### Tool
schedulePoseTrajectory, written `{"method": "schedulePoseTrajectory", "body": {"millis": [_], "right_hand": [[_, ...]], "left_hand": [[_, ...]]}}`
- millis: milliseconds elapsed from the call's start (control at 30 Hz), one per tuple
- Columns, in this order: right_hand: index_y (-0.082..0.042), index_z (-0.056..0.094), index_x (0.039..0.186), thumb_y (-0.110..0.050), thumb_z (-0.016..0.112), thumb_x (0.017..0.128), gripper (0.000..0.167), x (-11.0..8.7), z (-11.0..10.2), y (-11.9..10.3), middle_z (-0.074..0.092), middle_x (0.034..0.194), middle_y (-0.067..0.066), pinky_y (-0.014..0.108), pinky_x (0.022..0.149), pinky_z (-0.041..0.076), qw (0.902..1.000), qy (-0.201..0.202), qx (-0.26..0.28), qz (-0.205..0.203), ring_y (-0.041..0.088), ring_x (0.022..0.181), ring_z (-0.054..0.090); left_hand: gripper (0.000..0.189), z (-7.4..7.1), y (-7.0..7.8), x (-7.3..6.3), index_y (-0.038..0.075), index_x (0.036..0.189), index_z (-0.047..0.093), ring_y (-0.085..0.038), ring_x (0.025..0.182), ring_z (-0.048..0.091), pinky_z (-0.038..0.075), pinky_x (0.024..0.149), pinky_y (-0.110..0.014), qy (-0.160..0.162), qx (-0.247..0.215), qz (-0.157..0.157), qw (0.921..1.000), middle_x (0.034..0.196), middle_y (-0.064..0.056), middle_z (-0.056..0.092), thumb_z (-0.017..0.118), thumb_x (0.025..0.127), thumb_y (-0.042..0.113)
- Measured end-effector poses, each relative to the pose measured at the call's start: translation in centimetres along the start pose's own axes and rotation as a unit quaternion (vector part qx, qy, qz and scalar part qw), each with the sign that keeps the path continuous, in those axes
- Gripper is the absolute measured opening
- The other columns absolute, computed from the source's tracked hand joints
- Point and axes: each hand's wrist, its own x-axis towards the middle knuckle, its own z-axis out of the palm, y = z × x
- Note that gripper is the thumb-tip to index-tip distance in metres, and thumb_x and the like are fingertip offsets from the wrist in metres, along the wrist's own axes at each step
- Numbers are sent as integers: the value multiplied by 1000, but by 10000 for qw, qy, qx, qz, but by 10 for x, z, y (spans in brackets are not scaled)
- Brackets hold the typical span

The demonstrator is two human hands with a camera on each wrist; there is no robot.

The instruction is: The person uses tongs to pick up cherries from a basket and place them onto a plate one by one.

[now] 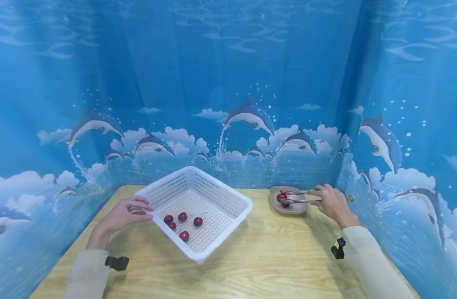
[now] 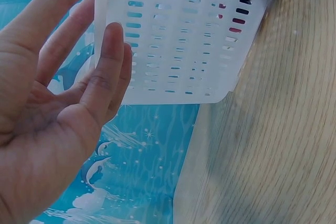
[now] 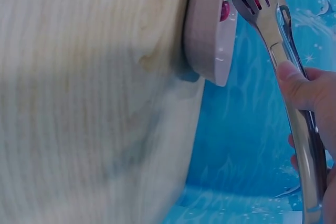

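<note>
My left hand [image 1: 124, 216] pinches the rim of a white perforated plastic basket [image 1: 234, 205] at its left corner. In the left wrist view, fingers lie on both sides of that basket wall [image 2: 173, 77]. Several dark red cherries [image 1: 184, 236] lie on the basket's floor, toward the near left. My right hand [image 1: 331, 203] grips metal tongs [image 1: 303, 201], whose slotted tips reach over a small pinkish dish [image 1: 275, 192]. Red cherries [image 1: 282, 196] are at the tips; whether the tongs squeeze one I cannot tell. The right wrist view shows the thumb pressing along one arm of the tongs [image 3: 286, 72].
A light wood-grain table [image 1: 251, 257] carries the basket and the dish, the dish at the back right. Blue dolphin-print curtains [image 1: 198, 83] stand behind the table and on both sides. Black wrist cameras [image 1: 117, 263] sit on both sleeves.
</note>
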Motion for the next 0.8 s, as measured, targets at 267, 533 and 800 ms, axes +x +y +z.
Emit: {"method": "schedulePoseTrajectory", "body": {"millis": [267,533,800], "right_hand": [[-12,76,122,-19,82,87,35,-5,12,5,73,119,17,27,47,34,9996,-86,69,270,34,92,63],[-11,76,123,-19,81,88,36,-6,13,5,72,120,17,27,46,32,9991,-218,-28,365,34,94,63],[-12,76,123,-21,81,89,36,-5,14,5,72,120,16,28,49,38,9983,-447,-39,363,35,97,63]], "left_hand": [[29,-1,-1,0,-8,110,74,5,106,56,57,85,-21,-5,-3,13,10000,122,-11,58,80,88,9],[30,-1,0,0,-7,111,75,5,107,54,56,87,-20,12,64,-70,10000,125,-15,57,81,88,11],[28,0,-2,0,-7,109,75,5,106,54,55,88,-20,41,-7,7,10000,121,-12,59,81,87,9]]}}
